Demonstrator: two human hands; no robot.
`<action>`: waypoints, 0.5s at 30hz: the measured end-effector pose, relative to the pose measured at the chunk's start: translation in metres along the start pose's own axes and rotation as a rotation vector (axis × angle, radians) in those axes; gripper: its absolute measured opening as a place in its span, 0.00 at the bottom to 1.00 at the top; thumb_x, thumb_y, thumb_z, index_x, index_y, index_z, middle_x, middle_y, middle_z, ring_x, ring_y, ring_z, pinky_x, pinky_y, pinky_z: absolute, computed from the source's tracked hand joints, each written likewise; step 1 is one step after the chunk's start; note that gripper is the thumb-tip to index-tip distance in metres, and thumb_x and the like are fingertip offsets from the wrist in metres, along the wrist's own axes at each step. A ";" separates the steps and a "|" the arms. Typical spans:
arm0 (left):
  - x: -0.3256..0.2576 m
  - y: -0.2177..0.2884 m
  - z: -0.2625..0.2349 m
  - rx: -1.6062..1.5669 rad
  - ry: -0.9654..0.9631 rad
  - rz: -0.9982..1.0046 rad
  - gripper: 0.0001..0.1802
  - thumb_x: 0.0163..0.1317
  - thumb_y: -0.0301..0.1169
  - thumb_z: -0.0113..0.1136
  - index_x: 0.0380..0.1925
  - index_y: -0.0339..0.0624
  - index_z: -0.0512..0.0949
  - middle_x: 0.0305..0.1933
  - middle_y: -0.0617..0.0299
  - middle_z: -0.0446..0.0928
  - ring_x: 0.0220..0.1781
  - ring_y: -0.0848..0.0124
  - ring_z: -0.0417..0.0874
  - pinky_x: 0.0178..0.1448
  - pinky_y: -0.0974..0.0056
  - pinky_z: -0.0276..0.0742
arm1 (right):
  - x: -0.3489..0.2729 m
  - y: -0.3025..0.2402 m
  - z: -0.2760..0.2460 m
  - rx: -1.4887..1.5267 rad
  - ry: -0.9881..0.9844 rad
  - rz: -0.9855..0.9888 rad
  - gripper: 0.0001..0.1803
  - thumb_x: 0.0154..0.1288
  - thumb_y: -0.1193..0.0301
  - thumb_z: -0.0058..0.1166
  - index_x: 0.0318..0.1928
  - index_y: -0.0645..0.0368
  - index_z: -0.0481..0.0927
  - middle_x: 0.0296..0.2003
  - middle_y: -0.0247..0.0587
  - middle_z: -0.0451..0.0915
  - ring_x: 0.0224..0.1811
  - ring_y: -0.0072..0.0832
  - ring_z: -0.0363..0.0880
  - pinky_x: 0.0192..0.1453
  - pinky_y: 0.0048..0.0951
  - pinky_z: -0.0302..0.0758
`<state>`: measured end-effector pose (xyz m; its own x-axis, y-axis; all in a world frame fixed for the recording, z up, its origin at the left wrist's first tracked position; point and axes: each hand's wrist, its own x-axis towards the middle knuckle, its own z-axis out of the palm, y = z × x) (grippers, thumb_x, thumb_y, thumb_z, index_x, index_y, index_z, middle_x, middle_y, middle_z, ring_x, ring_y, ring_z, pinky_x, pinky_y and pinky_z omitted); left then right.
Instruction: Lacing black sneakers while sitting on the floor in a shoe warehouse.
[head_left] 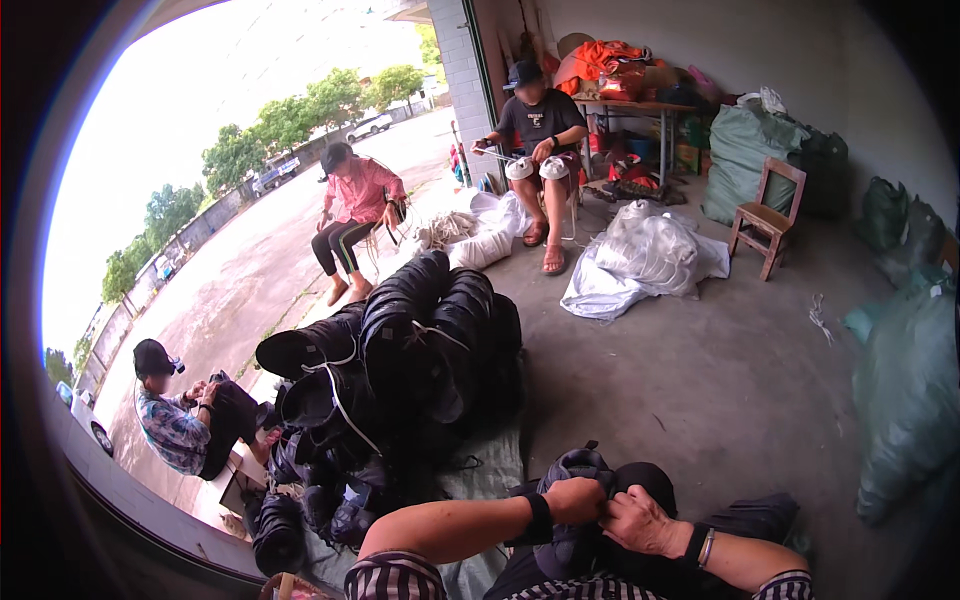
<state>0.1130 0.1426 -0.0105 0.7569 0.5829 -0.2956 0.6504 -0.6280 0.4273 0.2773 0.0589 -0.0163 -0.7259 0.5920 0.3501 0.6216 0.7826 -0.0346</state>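
In my lap lies a bundle of dark caps (572,556), apparently nested in a stack, with a rounded black crown (648,482) just beyond my fingers. My left hand (574,499) is closed, its fingertips curled down on the dark fabric. Right beside it, nearly touching, my right hand (637,521) is closed too, pinching at the same spot. What exactly lies between the fingertips is hidden. Both wrists wear black bands.
Tied stacks of black caps (400,340) are heaped on a green sheet (490,460) ahead left. Three people (355,195) sit working farther off. A white sack (650,250), a small wooden chair (768,215) and green sacks (912,390) stand around the concrete floor.
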 end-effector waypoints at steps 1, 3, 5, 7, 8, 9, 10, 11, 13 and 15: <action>0.005 -0.005 0.002 0.012 -0.119 0.024 0.08 0.50 0.29 0.56 0.29 0.39 0.81 0.26 0.54 0.81 0.28 0.62 0.84 0.30 0.60 0.79 | 0.001 0.000 0.001 -0.015 0.000 -0.011 0.02 0.51 0.68 0.53 0.26 0.50 0.77 0.29 0.31 0.72 0.34 0.27 0.72 0.40 0.32 0.65; 0.010 0.000 -0.001 0.021 -0.238 0.052 0.08 0.50 0.29 0.57 0.26 0.39 0.82 0.25 0.54 0.81 0.28 0.61 0.84 0.30 0.58 0.79 | 0.000 0.000 0.001 -0.032 -0.004 -0.021 0.04 0.50 0.67 0.56 0.26 0.50 0.76 0.29 0.30 0.72 0.34 0.26 0.72 0.41 0.33 0.65; 0.017 0.008 -0.007 0.132 -0.599 0.050 0.09 0.50 0.32 0.58 0.24 0.38 0.81 0.21 0.57 0.81 0.26 0.61 0.84 0.30 0.55 0.79 | -0.001 -0.001 0.002 -0.082 0.022 -0.046 0.03 0.51 0.67 0.54 0.25 0.49 0.75 0.28 0.29 0.72 0.34 0.26 0.72 0.43 0.36 0.65; 0.027 0.000 0.007 0.126 -0.615 0.067 0.08 0.51 0.32 0.58 0.23 0.39 0.82 0.20 0.59 0.81 0.26 0.64 0.85 0.28 0.57 0.79 | 0.001 -0.005 -0.002 -0.087 0.015 -0.033 0.02 0.51 0.68 0.52 0.25 0.49 0.76 0.28 0.30 0.72 0.35 0.27 0.72 0.47 0.39 0.66; 0.031 -0.003 0.012 0.124 -0.639 0.087 0.08 0.52 0.31 0.58 0.22 0.40 0.82 0.19 0.62 0.81 0.26 0.67 0.85 0.27 0.60 0.79 | 0.001 -0.007 -0.004 -0.091 0.011 -0.012 0.03 0.51 0.69 0.50 0.25 0.50 0.77 0.28 0.31 0.72 0.36 0.28 0.71 0.50 0.41 0.66; 0.022 0.008 -0.002 0.126 -0.643 0.091 0.08 0.52 0.31 0.58 0.22 0.40 0.82 0.19 0.62 0.81 0.26 0.67 0.85 0.27 0.60 0.79 | 0.000 -0.006 -0.004 -0.091 0.011 -0.007 0.03 0.51 0.69 0.50 0.25 0.50 0.77 0.28 0.31 0.72 0.36 0.28 0.71 0.50 0.41 0.66; 0.011 0.021 -0.016 0.138 -0.576 0.083 0.07 0.52 0.31 0.58 0.22 0.41 0.82 0.19 0.63 0.81 0.24 0.68 0.84 0.26 0.61 0.79 | -0.001 -0.005 -0.005 -0.087 0.021 -0.017 0.03 0.52 0.69 0.50 0.25 0.50 0.77 0.28 0.31 0.72 0.36 0.28 0.71 0.52 0.42 0.66; 0.001 0.029 -0.026 0.146 -0.509 0.072 0.06 0.52 0.30 0.58 0.23 0.42 0.82 0.19 0.64 0.81 0.22 0.69 0.84 0.25 0.61 0.79 | -0.002 -0.006 -0.005 -0.081 0.031 -0.031 0.03 0.52 0.69 0.50 0.25 0.50 0.77 0.28 0.31 0.71 0.36 0.28 0.71 0.53 0.44 0.66; -0.001 0.023 -0.017 0.148 -0.453 0.083 0.07 0.52 0.31 0.58 0.23 0.42 0.82 0.19 0.64 0.81 0.22 0.69 0.84 0.25 0.62 0.79 | -0.004 -0.005 -0.004 -0.076 0.024 -0.024 0.03 0.52 0.69 0.50 0.25 0.49 0.77 0.28 0.31 0.71 0.36 0.28 0.71 0.54 0.44 0.66; -0.002 0.025 -0.022 0.151 -0.397 0.095 0.07 0.52 0.31 0.58 0.23 0.42 0.82 0.20 0.64 0.81 0.23 0.70 0.84 0.26 0.62 0.79 | -0.005 -0.002 -0.004 -0.073 0.016 -0.016 0.03 0.53 0.69 0.51 0.26 0.49 0.77 0.28 0.32 0.71 0.36 0.29 0.71 0.54 0.44 0.66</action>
<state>0.1267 0.1368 0.0198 0.7603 0.2943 -0.5791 0.5565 -0.7550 0.3469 0.2805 0.0533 -0.0140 -0.7314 0.5761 0.3650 0.6303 0.7753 0.0394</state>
